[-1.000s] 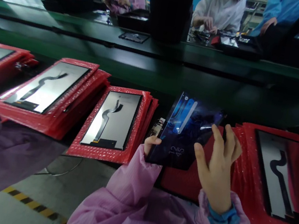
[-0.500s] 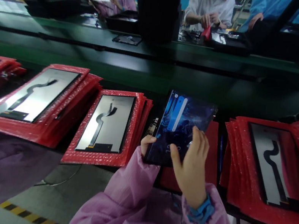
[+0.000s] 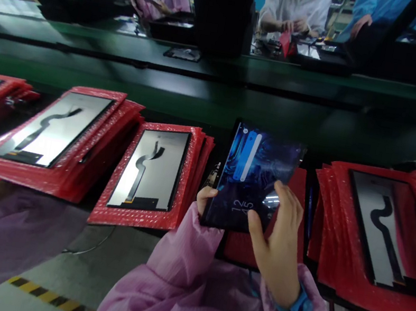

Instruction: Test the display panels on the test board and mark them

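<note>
Currently, lit screen (image 3: 260, 165) is gripped at lower left by left hand (image 3: 206, 201), thumb on edge; right hand (image 3: 279, 243) is half-spread over it, gripping nothing, contact unclear. Screen is held above red pad (image 3: 302, 182).

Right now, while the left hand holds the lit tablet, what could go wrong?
The left hand shows mainly its thumb at the edge of the tablet; if that grip is light, the tablet might slip.
The right hand has fingers spread over the tablet; contact is unclear, but an unintended tap seems possible.
On the neighbouring stack of red pouches, a ribbon cable lies exposed across a panel; the left sleeve might catch it.
</note>
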`<action>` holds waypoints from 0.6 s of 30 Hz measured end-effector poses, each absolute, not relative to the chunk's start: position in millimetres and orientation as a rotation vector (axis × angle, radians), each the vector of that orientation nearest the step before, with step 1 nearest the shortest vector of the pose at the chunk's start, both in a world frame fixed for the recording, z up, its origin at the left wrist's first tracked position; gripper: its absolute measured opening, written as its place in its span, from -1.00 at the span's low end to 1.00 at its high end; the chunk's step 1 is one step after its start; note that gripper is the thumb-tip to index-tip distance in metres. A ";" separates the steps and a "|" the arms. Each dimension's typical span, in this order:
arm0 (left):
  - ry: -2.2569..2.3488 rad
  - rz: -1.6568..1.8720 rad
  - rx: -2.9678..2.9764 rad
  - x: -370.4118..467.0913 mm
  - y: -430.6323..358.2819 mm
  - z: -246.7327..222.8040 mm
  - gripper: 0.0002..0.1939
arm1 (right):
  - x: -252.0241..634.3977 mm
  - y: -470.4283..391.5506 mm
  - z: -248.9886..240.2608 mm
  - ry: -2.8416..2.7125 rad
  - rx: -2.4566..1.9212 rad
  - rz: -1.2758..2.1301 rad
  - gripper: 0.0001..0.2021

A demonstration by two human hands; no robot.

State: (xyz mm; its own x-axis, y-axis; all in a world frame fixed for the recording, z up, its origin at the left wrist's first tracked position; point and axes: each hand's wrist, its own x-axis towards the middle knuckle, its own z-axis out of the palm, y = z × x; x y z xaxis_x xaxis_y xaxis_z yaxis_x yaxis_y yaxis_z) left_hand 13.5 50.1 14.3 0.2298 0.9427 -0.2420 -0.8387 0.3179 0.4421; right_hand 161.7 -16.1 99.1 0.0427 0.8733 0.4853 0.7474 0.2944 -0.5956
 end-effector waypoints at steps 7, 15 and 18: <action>0.514 1.323 0.267 16.0 51.7 12.4 -0.53 | 159.0 -10.7 65.8 -1.632 -1.715 0.165 -0.31; 0.535 1.325 0.281 10.6 51.3 -1.0 -0.50 | 138.4 -22.9 69.9 -1.957 -1.573 0.136 -0.42; 0.590 1.252 0.237 7.3 53.5 -3.5 -0.50 | 142.2 -24.7 68.8 -1.832 -1.620 0.153 -0.38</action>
